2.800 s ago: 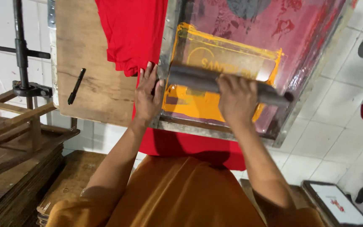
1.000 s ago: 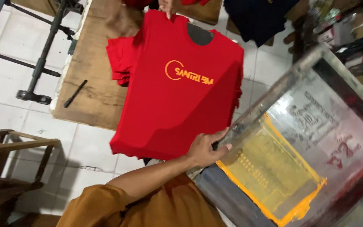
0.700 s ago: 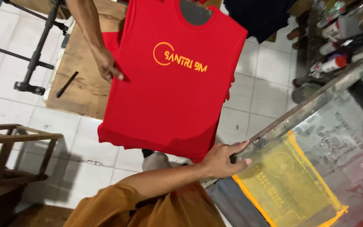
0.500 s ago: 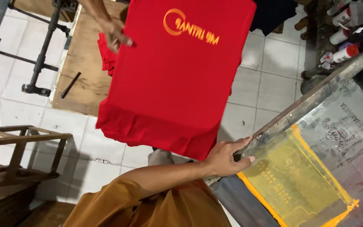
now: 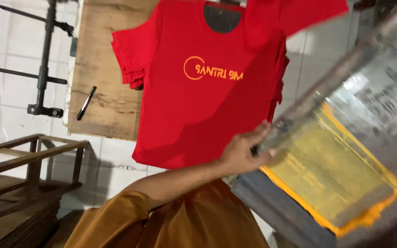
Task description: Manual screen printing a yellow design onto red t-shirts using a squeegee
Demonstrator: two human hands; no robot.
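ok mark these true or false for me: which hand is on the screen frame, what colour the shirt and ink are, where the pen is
1. One hand grips the edge of the screen frame. True; which hand it is cannot be told.
2. The t-shirt is blue. False: it is red with an orange print.
3. A black pen lies on the wooden board. True.
4. The ink on the screen is green. False: it is yellow-orange.
5. The frame lies flat on the shirt. False: it is lifted off to one side.

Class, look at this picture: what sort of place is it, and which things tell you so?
Probably a small screen-printing workshop: a framed printing screen smeared with orange-yellow ink, gripped by a hand, and a freshly printed red T-shirt over a wooden board.
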